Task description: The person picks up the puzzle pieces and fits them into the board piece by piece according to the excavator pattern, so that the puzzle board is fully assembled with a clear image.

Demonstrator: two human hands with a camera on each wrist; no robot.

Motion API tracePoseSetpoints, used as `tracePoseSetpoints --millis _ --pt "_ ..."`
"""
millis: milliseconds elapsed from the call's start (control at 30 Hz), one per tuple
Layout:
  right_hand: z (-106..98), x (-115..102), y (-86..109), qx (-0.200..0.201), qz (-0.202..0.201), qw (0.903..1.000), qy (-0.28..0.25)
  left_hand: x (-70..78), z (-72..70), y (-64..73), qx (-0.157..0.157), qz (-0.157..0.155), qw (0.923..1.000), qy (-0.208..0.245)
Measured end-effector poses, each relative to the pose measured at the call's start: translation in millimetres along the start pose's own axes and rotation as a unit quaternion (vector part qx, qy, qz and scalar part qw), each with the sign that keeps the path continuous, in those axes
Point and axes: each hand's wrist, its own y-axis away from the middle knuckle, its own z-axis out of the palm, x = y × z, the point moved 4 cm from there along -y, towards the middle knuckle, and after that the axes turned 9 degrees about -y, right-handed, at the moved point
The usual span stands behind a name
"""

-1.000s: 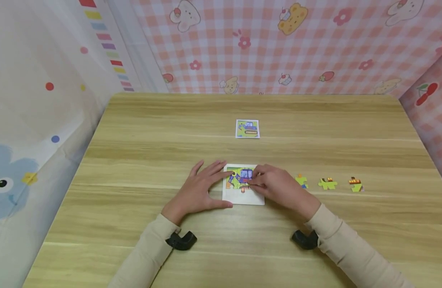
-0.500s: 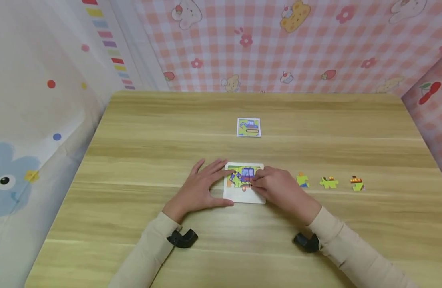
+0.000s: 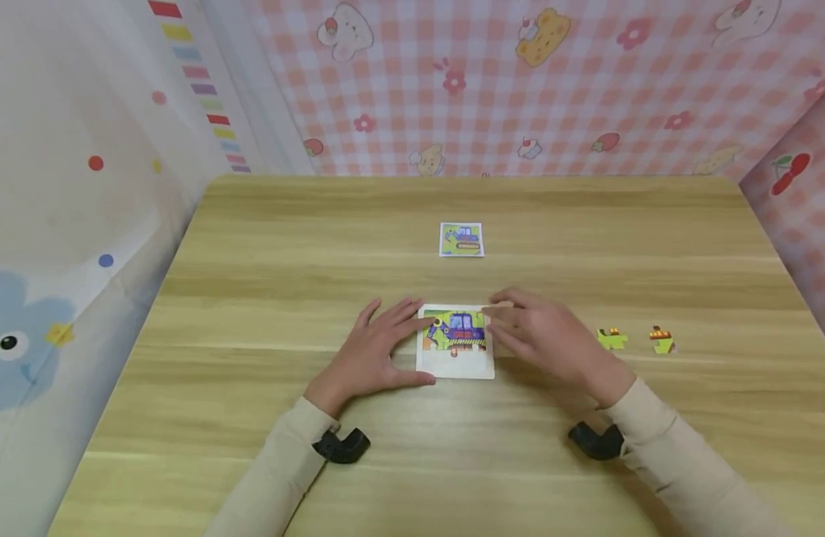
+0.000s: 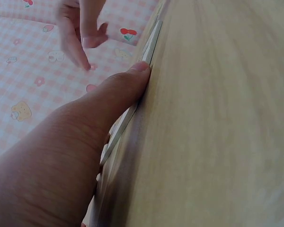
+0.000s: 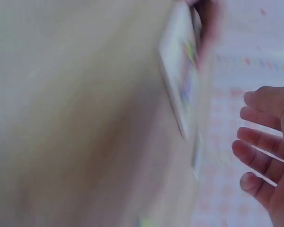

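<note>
A white puzzle board point(image 3: 458, 367) lies mid-table in the head view. Joined jigsaw pieces point(image 3: 461, 325) fill its upper part with a blue-purple digger picture; its lower part shows bare white. My left hand point(image 3: 372, 350) rests on the board's left side with spread, straight fingers, its thumb point(image 4: 128, 85) at the near edge. My right hand point(image 3: 553, 335) is raised at the board's right edge, fingers point(image 5: 260, 156) parted and loosely bent, nothing between them. Two loose jigsaw pieces, one green point(image 3: 612, 339) and one orange and green point(image 3: 662, 341), lie right of that hand.
A small picture card point(image 3: 462, 240) with the same digger lies behind the board. The wooden table point(image 3: 305, 246) ends at a pink checked cloth point(image 3: 399, 82) at the back. A black wrist mount point(image 3: 342, 445) sits on each sleeve.
My right hand has let go of the piece at the board's right and drawn back rightward, its fingers parting. It now covers the nearest loose piece. My left hand has stayed put.
</note>
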Motion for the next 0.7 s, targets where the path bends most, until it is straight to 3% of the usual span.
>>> tracePoseSetpoints --millis 100,200,433,700 --pt "-24 21 11.1 -0.019 0.037 0.9991 0.006 0.0 -1.4 -1.4 0.001 0.001 1.0000 0.000" --pt "-35 40 27.9 -0.061 0.070 0.9957 0.006 -0.5 -1.0 -1.4 -0.001 0.002 1.0000 -0.001" --pt "-30 60 55.2 -0.082 0.129 0.9879 -0.025 -2.6 -0.4 0.7 0.000 0.000 1.0000 0.000" --pt "-26 62 58.9 -0.074 0.154 0.9844 -0.042 -1.8 2.6 -1.0 -0.001 0.001 1.0000 0.002"
